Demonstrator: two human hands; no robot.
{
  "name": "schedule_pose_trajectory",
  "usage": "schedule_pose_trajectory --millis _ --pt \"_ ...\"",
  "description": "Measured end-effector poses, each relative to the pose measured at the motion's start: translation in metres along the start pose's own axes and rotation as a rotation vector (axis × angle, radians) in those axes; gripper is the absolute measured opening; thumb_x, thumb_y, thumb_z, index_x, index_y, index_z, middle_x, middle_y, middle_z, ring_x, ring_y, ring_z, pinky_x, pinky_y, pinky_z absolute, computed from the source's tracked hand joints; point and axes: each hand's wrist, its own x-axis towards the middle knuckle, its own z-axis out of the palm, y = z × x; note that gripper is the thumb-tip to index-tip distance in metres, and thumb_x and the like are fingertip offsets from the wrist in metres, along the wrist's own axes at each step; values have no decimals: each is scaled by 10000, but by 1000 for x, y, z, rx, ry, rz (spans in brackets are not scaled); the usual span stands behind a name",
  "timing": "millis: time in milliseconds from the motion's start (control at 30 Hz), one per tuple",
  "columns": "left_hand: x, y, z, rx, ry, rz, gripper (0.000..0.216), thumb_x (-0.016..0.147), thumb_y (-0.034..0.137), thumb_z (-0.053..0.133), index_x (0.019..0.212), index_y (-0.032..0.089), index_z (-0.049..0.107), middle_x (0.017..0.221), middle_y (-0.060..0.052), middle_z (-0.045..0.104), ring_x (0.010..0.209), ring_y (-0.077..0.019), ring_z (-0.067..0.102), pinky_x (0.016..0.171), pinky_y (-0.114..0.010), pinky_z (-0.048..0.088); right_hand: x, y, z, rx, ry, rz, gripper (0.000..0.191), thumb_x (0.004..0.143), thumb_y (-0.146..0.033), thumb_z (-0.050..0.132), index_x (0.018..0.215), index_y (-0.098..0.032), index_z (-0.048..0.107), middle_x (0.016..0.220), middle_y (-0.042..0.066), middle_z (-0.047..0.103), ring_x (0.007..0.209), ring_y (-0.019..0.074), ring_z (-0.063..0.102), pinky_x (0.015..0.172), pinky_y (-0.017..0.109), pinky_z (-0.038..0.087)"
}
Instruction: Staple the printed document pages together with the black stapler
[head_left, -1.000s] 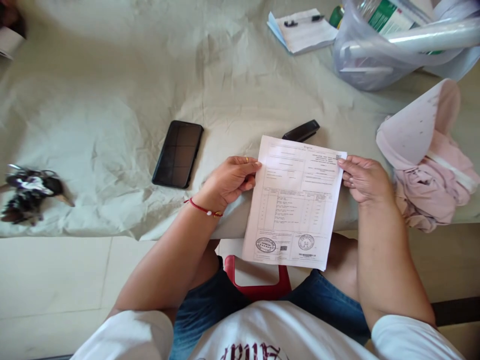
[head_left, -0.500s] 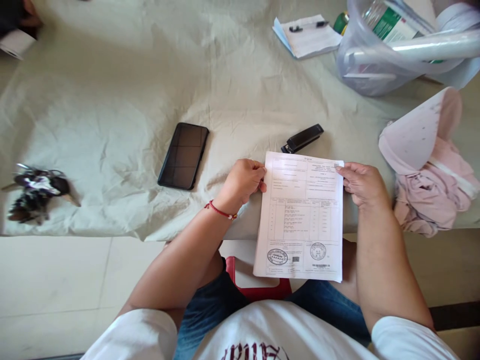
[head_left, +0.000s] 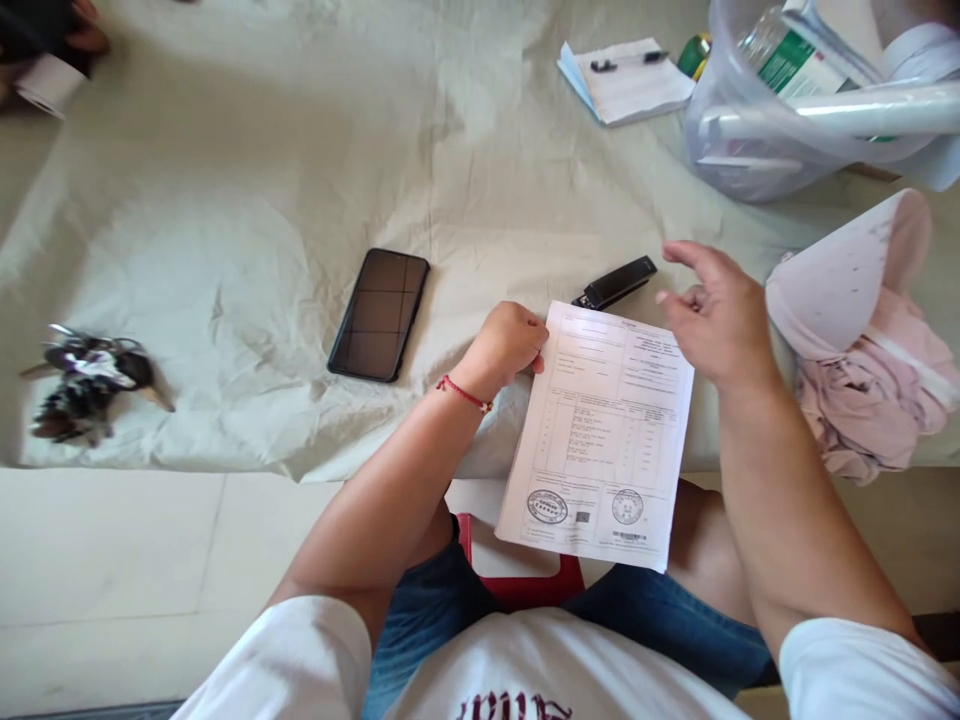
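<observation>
The right hand (head_left: 712,315) has let go of the white printed paper sheet (head_left: 607,430) and now hovers open and empty near the small black stapler (head_left: 616,283). Only the closed left hand (head_left: 510,345) pinches the sheet's top corner, half over the table (head_left: 225,200) edge. A flat black phone (head_left: 379,315) lies left; a pink cloth bundle (head_left: 870,390), I think, right.

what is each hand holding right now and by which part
The left hand pinches the printed sheet at its top left corner. The right hand is open and holds nothing, hovering over the sheet's top right corner beside the black stapler.
</observation>
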Motion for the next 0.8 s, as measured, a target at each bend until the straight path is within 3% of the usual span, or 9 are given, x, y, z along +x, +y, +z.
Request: schedule_pose_trajectory --millis 133,267,433,800 --pt "-9 11 -1 110 9 -1 418 768 -41 639 437 196 543 383 -25 520 319 -81 305 394 -276 123 30 -4 21 -143 -313 -104 627 806 -97 697 1407 -256 784 1574 94 684 911 241 765 1094 533 610" --pt "-11 8 -5 131 -11 17 449 769 -31 636 415 205 492 385 -20 517 310 -72 267 379 -282 96 44 2 34 -142 -363 -213 485 825 -132 689 1261 -268 852 1432 78 766 1218 335 751 1145 541 590" --pt "-6 2 -7 73 -25 77 479 753 -48 653 403 208 450 374 -37 510 356 -70 300 419 -268 129 53 0 31 -108 -438 -317 422 838 -172 684 1195 -291 875 1335 40 805 1199 302 748 1117 490 592" --pt "-10 10 -3 248 -32 53 486 793 -28 581 398 220 444 376 -25 508 338 -95 300 428 -316 168 62 -7 27 -96 -582 -384 418 813 -150 681 1138 -310 890 1330 16 817 1211 286 750 1148 479 567"
